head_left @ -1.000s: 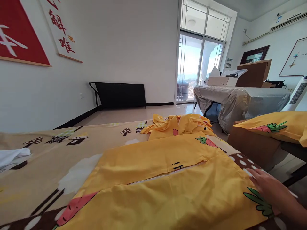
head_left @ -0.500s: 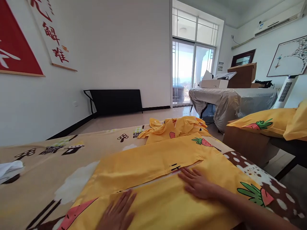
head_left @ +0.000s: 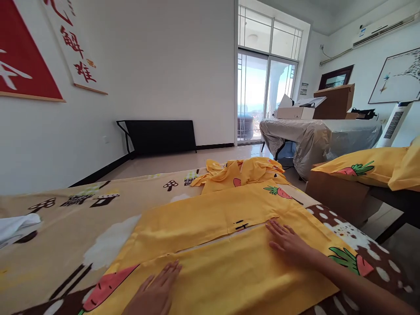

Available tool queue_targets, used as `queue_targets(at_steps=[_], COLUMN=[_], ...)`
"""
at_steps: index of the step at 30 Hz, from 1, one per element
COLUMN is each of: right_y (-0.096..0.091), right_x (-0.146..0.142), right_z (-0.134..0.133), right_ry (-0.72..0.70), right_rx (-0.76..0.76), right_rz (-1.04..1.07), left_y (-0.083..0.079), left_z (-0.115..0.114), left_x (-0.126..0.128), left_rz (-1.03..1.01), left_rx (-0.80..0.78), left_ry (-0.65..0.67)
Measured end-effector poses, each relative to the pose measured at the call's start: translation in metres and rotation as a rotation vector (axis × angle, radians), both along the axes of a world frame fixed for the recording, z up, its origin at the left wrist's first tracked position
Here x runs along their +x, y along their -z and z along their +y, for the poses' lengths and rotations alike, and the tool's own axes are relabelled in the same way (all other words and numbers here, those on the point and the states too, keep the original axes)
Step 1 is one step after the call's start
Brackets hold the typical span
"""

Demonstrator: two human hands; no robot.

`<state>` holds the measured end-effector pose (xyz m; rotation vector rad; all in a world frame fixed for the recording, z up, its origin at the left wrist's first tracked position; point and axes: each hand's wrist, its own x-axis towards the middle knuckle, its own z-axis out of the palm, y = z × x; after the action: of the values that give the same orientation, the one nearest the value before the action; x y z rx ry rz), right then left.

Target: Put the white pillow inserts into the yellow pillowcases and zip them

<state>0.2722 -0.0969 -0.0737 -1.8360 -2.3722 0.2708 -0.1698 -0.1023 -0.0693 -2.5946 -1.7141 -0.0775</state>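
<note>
A yellow pillowcase (head_left: 223, 271) printed with carrots lies spread flat in front of me, with a long slit opening across its middle. Near the left end of that slit, my left hand (head_left: 154, 288) rests flat on the fabric, fingers stretched out. My right hand (head_left: 290, 245) lies palm down by the slit's right end, its fingers extended and slightly spread. Neither hand grips anything. Beyond the pillowcase, a crumpled heap of matching yellow cloth (head_left: 243, 173) sits on the patterned bedspread (head_left: 108, 232).
On the right, yellow carrot-print pillows (head_left: 357, 162) rest above a cardboard box (head_left: 334, 197) and a dark stand. Farther back stands a plastic-covered table (head_left: 295, 135) bearing boxes. A black panel (head_left: 160, 136) leans near the wall. White cloth (head_left: 16, 227) lies at the left edge.
My right hand has slid to the right along the slit. My left hand has shifted slightly left and down. The view has moved a little.
</note>
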Motion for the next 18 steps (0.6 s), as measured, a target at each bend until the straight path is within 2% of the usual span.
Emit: queue_targets(at_steps=[3, 5, 6, 7, 9, 11, 13, 14, 16, 18], right_y=[-0.004, 0.006, 0.013, 0.02, 0.033, 0.04, 0.041, 0.04, 0.037, 0.03], right_x=[-0.08, -0.125, -0.143, -0.16, -0.191, -0.22, -0.248, -0.26, -0.274, -0.272], right_z=[-0.008, -0.014, -0.015, -0.015, -0.01, -0.001, 0.005, 0.005, -0.001, -0.015], right_ry=[-0.291, -0.467, -0.543, -0.579, -0.553, -0.413, -0.208, -0.15, -0.182, -0.352], right_rx=[-0.096, -0.03, 0.012, 0.043, 0.068, 0.078, 0.075, 0.057, -0.007, -0.068], right_rz=[0.133, 0.213, 0.249, 0.282, 0.317, 0.331, 0.365, 0.395, 0.462, 0.502], left_y=[-0.042, -0.057, -0.058, -0.056, -0.043, -0.024, -0.005, 0.004, 0.021, 0.039], left_z=[-0.001, 0.0, 0.001, 0.003, 0.008, 0.01, 0.008, 0.006, 0.001, -0.003], left_x=[0.082, 0.118, 0.13, 0.137, 0.145, 0.147, 0.15, 0.153, 0.159, 0.168], left_rz=[-0.037, -0.112, -0.145, -0.171, -0.195, -0.205, -0.209, -0.2, -0.163, -0.127], left_rx=[-0.234, -0.308, -0.335, -0.358, -0.385, -0.356, -0.259, -0.203, -0.092, 0.009], left_ry=[0.1, 0.15, 0.169, 0.184, 0.218, 0.284, 0.397, 0.469, 0.629, 0.786])
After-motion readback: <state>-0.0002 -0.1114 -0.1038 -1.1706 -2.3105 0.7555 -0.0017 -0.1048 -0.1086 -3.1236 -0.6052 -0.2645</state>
